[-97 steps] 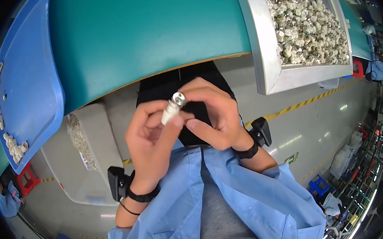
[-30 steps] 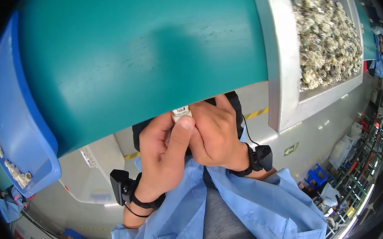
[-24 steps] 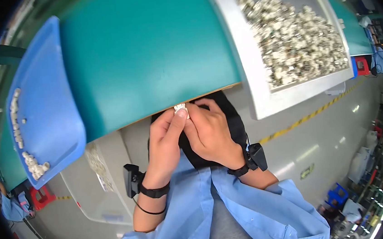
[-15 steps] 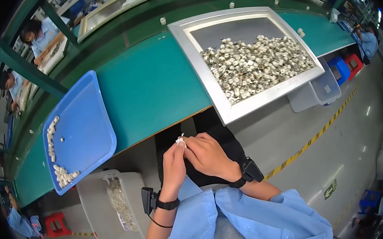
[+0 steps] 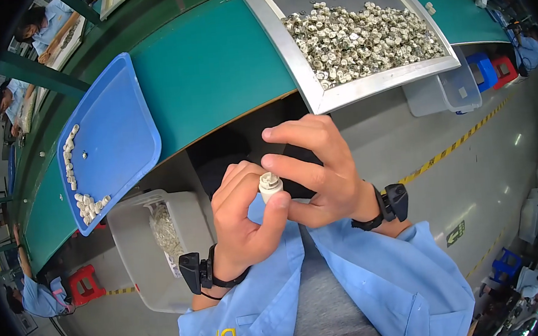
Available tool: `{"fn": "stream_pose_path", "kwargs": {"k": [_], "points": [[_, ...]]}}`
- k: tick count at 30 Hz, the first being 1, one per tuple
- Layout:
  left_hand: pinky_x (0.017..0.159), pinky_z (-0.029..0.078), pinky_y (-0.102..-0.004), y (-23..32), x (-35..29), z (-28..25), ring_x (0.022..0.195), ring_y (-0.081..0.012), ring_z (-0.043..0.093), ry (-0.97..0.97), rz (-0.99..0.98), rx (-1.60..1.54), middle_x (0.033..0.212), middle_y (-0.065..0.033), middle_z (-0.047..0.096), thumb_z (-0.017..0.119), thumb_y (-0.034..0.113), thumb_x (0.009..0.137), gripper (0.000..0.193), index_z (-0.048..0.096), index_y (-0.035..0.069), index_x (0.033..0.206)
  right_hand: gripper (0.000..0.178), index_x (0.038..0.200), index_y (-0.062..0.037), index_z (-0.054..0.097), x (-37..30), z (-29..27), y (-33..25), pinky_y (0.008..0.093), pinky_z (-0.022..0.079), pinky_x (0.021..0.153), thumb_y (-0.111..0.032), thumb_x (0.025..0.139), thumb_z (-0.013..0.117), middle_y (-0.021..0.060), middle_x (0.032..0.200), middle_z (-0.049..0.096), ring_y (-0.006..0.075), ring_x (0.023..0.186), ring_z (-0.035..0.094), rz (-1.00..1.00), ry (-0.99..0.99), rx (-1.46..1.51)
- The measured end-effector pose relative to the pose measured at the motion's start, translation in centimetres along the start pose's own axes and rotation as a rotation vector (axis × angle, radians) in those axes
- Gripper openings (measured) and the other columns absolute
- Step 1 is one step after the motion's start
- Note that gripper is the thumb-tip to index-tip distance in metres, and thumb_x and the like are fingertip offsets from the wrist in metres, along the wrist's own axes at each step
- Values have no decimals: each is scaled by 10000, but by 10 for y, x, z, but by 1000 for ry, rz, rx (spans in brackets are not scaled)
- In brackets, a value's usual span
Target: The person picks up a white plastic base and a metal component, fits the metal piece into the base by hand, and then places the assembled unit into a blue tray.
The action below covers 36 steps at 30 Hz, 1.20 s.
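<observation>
Between the thumb and fingers of my left hand [image 5: 241, 225] is a small white cylindrical part [image 5: 271, 190], upright, with a groove round its upper end and an uneven top. My right hand [image 5: 326, 182] is beside it, fingers spread and curved over to the left. Its thumb reaches close to the base of the white part; whether it touches is hidden behind my left thumb. Both hands are in front of the bench edge, above my lap. A blue tray [image 5: 113, 137] on the left holds several similar white pieces [image 5: 90, 206] along its left side.
A metal-framed screen [image 5: 382, 75] at the right of the green bench [image 5: 203, 78] carries a heap of small white and metallic parts [image 5: 360, 41]. A clear bin [image 5: 161, 254] stands below left, another clear bin [image 5: 445, 92] below right. Co-workers sit beyond the green posts.
Both hands have come up and nearer to the camera. My right fingers have opened away from the white part, which now shows in my left hand. The view has tilted downward.
</observation>
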<state>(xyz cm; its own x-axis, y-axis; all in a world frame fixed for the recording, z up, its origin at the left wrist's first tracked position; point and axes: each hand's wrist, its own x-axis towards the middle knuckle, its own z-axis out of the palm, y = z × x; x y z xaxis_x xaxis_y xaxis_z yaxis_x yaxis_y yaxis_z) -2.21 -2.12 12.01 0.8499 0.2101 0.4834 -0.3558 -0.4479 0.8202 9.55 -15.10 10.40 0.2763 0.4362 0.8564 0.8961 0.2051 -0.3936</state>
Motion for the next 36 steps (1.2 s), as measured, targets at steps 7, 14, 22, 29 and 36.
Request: {"fn": "stream_pose_path", "kwargs": {"k": [7, 14, 22, 29, 36], "points": [[602, 328, -344, -3, 27, -13, 617, -237, 481, 14, -4, 57, 725, -101, 562, 672, 90, 826, 130, 602, -20, 823, 339, 1041, -97, 698, 44, -4, 7, 439, 454, 881, -206, 724, 749, 111, 1156, 662, 267, 978, 656, 55, -141, -77], [598, 322, -349, -22, 62, -20, 611, -231, 481, -25, -113, 47, 710, -93, 556, 658, 78, 842, 106, 604, -6, 807, 323, 989, -71, 728, 65, -1, 42, 459, 440, 898, -211, 700, 759, 66, 1028, 705, 234, 912, 676, 121, -235, -88], [635, 374, -351, -51, 92, -21, 626, -232, 500, -141, -304, -2, 711, -88, 553, 642, 60, 888, 107, 596, 2, 811, 250, 960, -60, 718, 67, 4, 81, 414, 453, 906, -157, 731, 737, 41, 975, 702, 209, 873, 675, 182, -266, -84], [715, 432, -329, -73, 103, -10, 722, -191, 530, -113, -601, -118, 807, -78, 587, 665, 40, 899, 78, 607, -10, 885, 314, 1033, -52, 708, 52, 8, 108, 395, 456, 928, -172, 748, 763, 37, 993, 683, 197, 952, 658, 206, -330, -196], [780, 427, -283, -113, 147, -45, 877, -157, 511, -121, -201, 399, 947, -67, 587, 699, 35, 897, 153, 647, 11, 1038, 434, 1224, -78, 668, 51, -17, 121, 437, 451, 956, -179, 813, 762, 79, 1164, 647, 254, 1048, 630, 361, -356, -223]]}}
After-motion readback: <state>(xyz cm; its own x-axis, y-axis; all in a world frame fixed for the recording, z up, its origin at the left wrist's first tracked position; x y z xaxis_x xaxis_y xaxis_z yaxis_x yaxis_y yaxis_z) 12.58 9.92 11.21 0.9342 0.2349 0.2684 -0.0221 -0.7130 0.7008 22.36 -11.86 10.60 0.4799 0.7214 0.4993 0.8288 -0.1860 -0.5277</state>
